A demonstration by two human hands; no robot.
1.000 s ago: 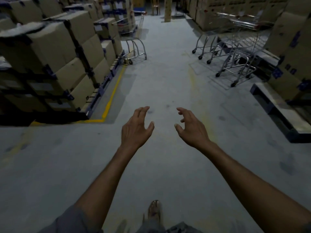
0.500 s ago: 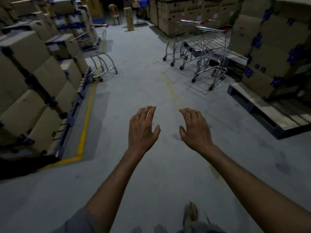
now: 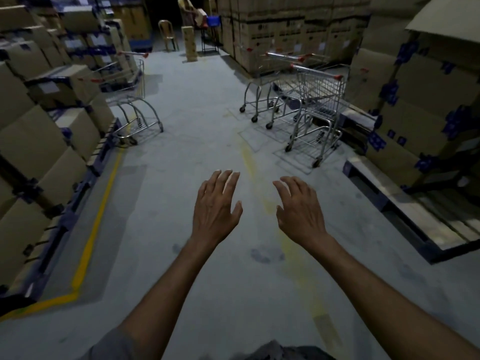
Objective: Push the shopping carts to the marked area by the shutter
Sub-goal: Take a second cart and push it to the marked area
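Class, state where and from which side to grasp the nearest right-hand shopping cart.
Grip the cart by its handle bar between the red end caps, approaching from the aisle: the bar runs level along the top, and stacked boxes block the far side.

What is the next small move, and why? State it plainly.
Probably walk forward and right toward the nested shopping carts and reach for the nearest cart's handle. Both the left hand and the right hand are open, hold nothing, and hover over the floor, while those carts stand ahead by the stacked boxes, touched by neither hand.
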